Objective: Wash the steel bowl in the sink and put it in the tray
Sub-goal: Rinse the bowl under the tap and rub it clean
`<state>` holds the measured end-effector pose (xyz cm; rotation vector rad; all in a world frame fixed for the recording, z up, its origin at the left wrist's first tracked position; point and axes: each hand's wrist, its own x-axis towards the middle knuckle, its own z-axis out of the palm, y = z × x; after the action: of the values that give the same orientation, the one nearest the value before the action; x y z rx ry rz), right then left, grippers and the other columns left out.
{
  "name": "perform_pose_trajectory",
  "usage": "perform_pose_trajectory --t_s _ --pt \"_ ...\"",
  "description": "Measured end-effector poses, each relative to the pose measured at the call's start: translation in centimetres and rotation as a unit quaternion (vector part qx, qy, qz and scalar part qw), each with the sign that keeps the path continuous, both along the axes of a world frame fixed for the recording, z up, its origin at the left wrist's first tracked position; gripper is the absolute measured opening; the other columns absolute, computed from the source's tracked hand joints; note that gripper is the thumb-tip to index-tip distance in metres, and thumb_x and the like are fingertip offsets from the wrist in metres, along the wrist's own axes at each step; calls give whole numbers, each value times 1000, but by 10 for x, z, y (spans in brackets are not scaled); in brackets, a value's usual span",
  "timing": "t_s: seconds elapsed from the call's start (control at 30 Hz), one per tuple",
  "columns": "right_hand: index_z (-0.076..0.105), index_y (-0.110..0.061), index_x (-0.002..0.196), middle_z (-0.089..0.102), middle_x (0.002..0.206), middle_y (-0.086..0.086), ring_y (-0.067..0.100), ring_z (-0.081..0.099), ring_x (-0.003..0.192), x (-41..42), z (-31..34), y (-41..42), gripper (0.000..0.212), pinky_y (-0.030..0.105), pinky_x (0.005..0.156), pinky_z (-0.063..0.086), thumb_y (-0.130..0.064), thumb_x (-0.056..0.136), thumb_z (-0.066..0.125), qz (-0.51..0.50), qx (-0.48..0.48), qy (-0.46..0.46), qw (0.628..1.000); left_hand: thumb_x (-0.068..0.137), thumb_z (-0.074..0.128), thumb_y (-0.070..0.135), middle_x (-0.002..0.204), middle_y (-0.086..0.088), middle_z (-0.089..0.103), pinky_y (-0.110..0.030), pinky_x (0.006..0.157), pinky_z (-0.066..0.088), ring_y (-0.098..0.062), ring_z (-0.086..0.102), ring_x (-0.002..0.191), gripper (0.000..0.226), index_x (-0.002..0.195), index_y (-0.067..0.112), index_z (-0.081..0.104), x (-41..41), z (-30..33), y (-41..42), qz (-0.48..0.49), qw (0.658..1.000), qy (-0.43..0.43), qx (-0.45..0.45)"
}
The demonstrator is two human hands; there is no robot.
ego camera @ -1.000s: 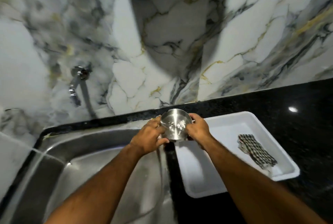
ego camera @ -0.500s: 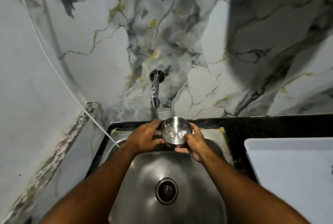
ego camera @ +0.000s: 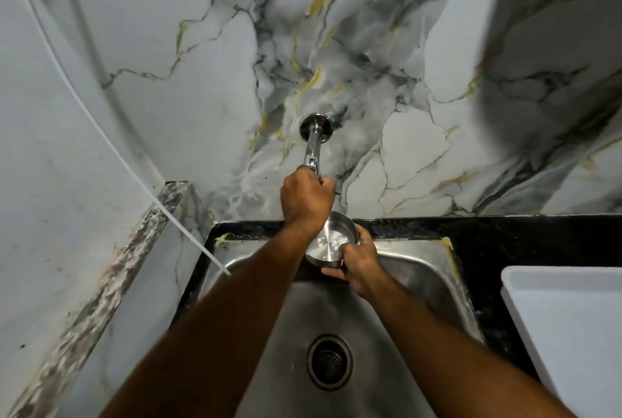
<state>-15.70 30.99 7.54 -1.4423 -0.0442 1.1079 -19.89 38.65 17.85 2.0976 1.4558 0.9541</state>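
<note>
The small steel bowl [ego camera: 335, 242] hangs over the back of the steel sink [ego camera: 417, 269], its mouth tilted toward me, with a wet glint inside. My right hand [ego camera: 358, 259] grips its right rim and underside. Raised above the bowl, my left hand [ego camera: 304, 199] is closed around the lower end of the wall tap [ego camera: 313, 140]. The tap's outlet is hidden under those fingers, and I see no water stream. At the right edge lies the white tray [ego camera: 538, 283], only its left part in view.
The sink drain [ego camera: 329, 362] sits in the middle of the basin. Black stone counter [ego camera: 488, 232] borders the sink at the back and right. A thin white tube [ego camera: 134, 178] slants down from the left wall to the sink's left rim. Marble wall rises behind.
My view swung left from the tray to the sink. My left hand let go of the bowl and rose to grasp the tap; my right hand holds the bowl alone beneath it.
</note>
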Motion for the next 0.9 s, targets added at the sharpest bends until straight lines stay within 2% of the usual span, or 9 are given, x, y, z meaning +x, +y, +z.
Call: perform_pose_trajectory --t_s 0.1,0.2,0.27,0.37,0.47,0.63,0.73,0.83,0.9 --pt "40 -35 139 58 110 4 30 67 78 -1 -3 1 55 40 52 61 0 97 42 5 3 7 1000 82 68 23 70 -1 65 -29 50 51 -14 62 61 11 77 16 61 -9 -4 15 -64 997 -7 -31" --pt "42 -33 138 55 122 10 33 65 85 -3 -5 -1 56 43 54 62 2 94 44 9 9 13 1000 85 72 21 74 4 68 -21 55 53 -7 66 63 10 82 21 62 -24 -5 34 -174 977 -45 -116" --pt "43 -32 136 59 115 9 34 66 86 -6 -6 -3 54 46 57 62 0 93 48 4 18 22 1000 86 72 19 77 5 70 -26 66 59 -4 69 67 9 89 19 63 -30 -5 43 -221 961 -65 -151" --pt "43 -31 138 59 103 4 35 66 86 -9 -9 -3 60 54 68 62 5 91 48 -2 23 36 999 86 72 24 85 1 74 -37 80 62 -10 72 79 16 97 15 65 -31 -9 44 -235 957 -76 -152" --pt "41 -31 142 57 127 13 37 66 93 -12 -10 -4 70 51 66 63 12 87 42 1 20 35 999 84 75 30 93 -3 75 -41 84 60 -15 73 86 25 102 14 67 -34 -12 42 -243 954 -90 -154" --pt "50 -31 136 63 116 7 36 66 93 -18 -11 -13 72 39 50 60 17 84 40 16 37 41 998 79 79 31 88 -1 76 -34 80 62 -12 73 82 27 98 13 70 -37 -11 41 -232 955 -107 -151" --pt "51 -30 135 58 125 12 41 64 100 -18 -19 -22 74 47 55 62 20 81 40 11 46 55 997 79 79 32 84 2 75 -28 74 61 -9 73 78 26 96 14 71 -35 -11 39 -216 962 -100 -135" --pt "43 -32 142 56 126 11 39 63 102 -15 -23 -16 79 55 70 62 19 82 40 -32 39 56 997 78 79 39 76 4 73 -25 66 59 -9 71 72 26 88 16 71 -33 -10 35 -187 976 -68 -93" --pt "39 -33 145 57 129 12 37 65 99 -19 -20 -9 79 55 70 62 17 83 42 -40 32 50 997 76 78 45 68 5 69 -24 57 55 -8 67 64 31 80 17 68 -30 -8 32 -155 986 -34 -47"
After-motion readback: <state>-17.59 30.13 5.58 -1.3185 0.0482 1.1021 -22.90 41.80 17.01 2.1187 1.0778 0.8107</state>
